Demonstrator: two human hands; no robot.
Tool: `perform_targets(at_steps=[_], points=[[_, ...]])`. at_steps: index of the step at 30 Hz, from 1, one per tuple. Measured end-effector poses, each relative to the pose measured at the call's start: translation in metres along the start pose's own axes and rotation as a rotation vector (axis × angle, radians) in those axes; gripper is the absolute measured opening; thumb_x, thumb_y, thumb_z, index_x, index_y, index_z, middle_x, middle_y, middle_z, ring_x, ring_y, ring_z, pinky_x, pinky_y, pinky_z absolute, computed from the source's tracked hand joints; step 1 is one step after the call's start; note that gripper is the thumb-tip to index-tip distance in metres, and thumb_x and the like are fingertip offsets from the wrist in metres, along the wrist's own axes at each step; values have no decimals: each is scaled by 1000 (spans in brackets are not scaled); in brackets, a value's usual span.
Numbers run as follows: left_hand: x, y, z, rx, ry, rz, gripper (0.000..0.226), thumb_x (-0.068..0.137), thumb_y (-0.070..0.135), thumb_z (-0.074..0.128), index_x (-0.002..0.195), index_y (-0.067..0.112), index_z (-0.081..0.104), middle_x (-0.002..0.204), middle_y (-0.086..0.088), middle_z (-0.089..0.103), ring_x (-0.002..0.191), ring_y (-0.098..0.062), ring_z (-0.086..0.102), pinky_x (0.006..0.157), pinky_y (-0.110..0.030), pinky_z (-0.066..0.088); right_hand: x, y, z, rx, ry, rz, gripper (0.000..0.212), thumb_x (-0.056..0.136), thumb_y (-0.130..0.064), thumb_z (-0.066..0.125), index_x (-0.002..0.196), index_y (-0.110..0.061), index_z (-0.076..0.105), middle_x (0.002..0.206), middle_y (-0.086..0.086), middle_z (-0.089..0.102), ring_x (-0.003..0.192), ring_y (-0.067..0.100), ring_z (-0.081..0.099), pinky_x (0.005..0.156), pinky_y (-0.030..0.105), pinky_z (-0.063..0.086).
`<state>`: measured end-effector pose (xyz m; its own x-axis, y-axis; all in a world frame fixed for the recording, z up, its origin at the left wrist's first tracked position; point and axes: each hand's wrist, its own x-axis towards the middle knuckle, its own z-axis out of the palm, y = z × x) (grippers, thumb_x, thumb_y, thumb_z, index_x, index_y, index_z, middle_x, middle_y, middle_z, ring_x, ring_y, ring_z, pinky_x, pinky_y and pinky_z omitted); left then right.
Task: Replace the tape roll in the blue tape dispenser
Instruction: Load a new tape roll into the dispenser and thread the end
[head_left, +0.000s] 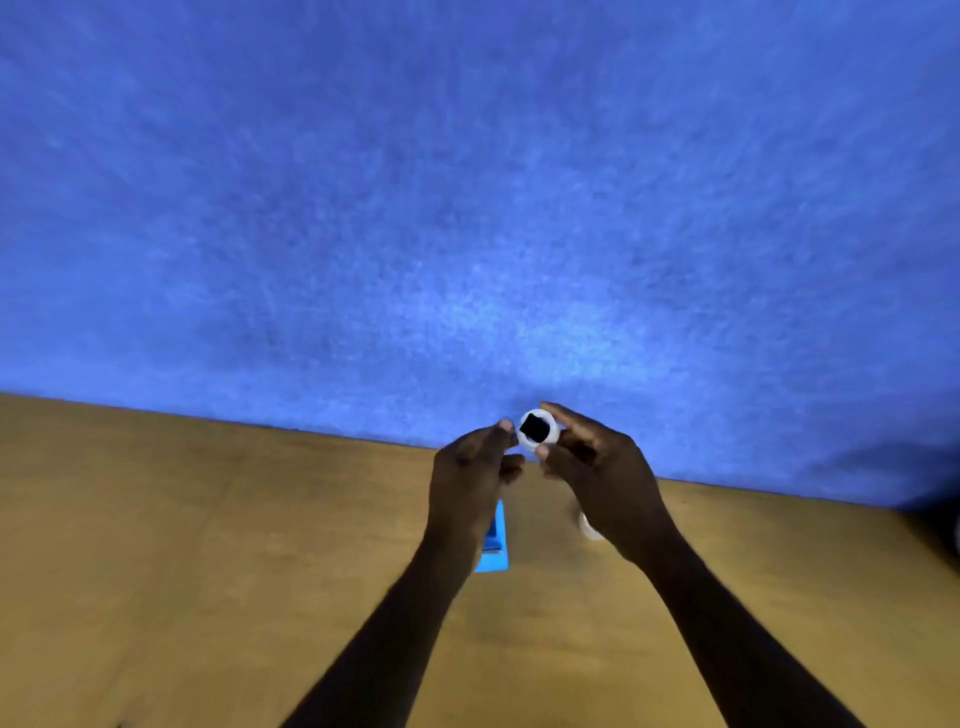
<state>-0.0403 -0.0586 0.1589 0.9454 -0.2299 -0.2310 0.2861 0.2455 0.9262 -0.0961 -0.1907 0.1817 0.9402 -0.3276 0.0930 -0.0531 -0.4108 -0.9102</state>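
Note:
A small white tape roll (538, 429) with a black core in its middle is held up in the air above the table. My right hand (597, 467) grips it between thumb and fingers from the right. My left hand (470, 467) touches its left edge with the fingertips, the other fingers curled. The blue tape dispenser (494, 545) stands on the wooden table (208, 545) below my left hand, mostly hidden by the wrist. A second whitish roll (589, 526) lies on the table, partly hidden under my right wrist.
A blue felt-like wall (467, 208) rises right behind the table's far edge. Something dark shows at the right border (950, 525).

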Motion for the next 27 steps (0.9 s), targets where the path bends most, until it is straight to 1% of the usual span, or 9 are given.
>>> perform_targets(at_steps=[2, 4, 7, 10, 12, 18, 21, 24, 27], points=[[-8, 30, 10, -89, -83, -56, 24, 96, 18, 64, 80, 6, 77, 79, -12, 76, 70, -18, 72, 70, -27, 60, -2, -21, -8, 58, -5, -6, 35, 87, -19, 69, 118, -36, 65, 90, -1, 76, 84, 18, 72, 87, 46, 56], [-15, 54, 15, -97, -120, -55, 21, 94, 14, 65, 81, 3, 77, 78, -17, 76, 67, -18, 72, 71, -28, 61, -4, -41, -16, 125, 10, 6, 38, 87, -15, 69, 121, -31, 66, 94, -1, 77, 84, 18, 73, 88, 48, 56], [-24, 80, 17, -89, -153, -26, 16, 90, 12, 70, 93, -2, 77, 95, -24, 76, 82, -24, 72, 83, -31, 61, -7, -66, -27, 223, 6, 15, 38, 86, -9, 70, 120, -26, 67, 95, -2, 76, 82, 15, 74, 85, 43, 58], [-32, 98, 19, -115, -183, -6, 18, 88, 13, 72, 98, -1, 77, 98, -20, 77, 89, -24, 73, 83, -29, 60, -9, -90, -34, 322, 15, 2, 29, 90, -12, 67, 118, -16, 69, 93, 3, 76, 80, 16, 73, 76, 34, 59], [-39, 110, 23, -134, -203, -1, 20, 87, 12, 72, 100, -3, 76, 98, -19, 77, 91, -24, 74, 84, -29, 60, -10, -104, -37, 350, 59, -5, 24, 92, -16, 65, 115, -12, 70, 95, 6, 77, 81, 19, 74, 73, 34, 60], [-51, 128, 28, -146, -211, 21, 14, 84, 10, 75, 95, 1, 78, 96, -18, 78, 92, -25, 75, 84, -30, 60, -10, -124, -42, 345, 140, -2, 18, 90, -16, 66, 105, -11, 75, 91, 9, 78, 85, 22, 75, 71, 34, 60], [-56, 133, 30, -117, -204, 58, 10, 86, 11, 74, 92, 5, 79, 94, -15, 78, 93, -25, 75, 79, -28, 60, -11, -128, -41, 355, 166, -18, 14, 90, -15, 67, 98, -18, 77, 87, 5, 79, 83, 20, 75, 68, 31, 59], [-61, 136, 31, -109, -195, 104, 7, 87, 11, 73, 87, 9, 81, 91, -13, 79, 89, -21, 76, 73, -24, 59, -12, -132, -40, 358, 180, -31, 14, 90, -15, 67, 96, -21, 77, 86, 3, 79, 81, 18, 75, 67, 29, 59], [-65, 137, 31, -86, -178, 142, 8, 87, 12, 73, 88, 9, 81, 90, -12, 79, 89, -21, 76, 74, -24, 58, -14, -134, -40, 347, 189, -35, 14, 90, -15, 67, 98, -18, 77, 86, 3, 79, 82, 19, 75, 68, 30, 60]])
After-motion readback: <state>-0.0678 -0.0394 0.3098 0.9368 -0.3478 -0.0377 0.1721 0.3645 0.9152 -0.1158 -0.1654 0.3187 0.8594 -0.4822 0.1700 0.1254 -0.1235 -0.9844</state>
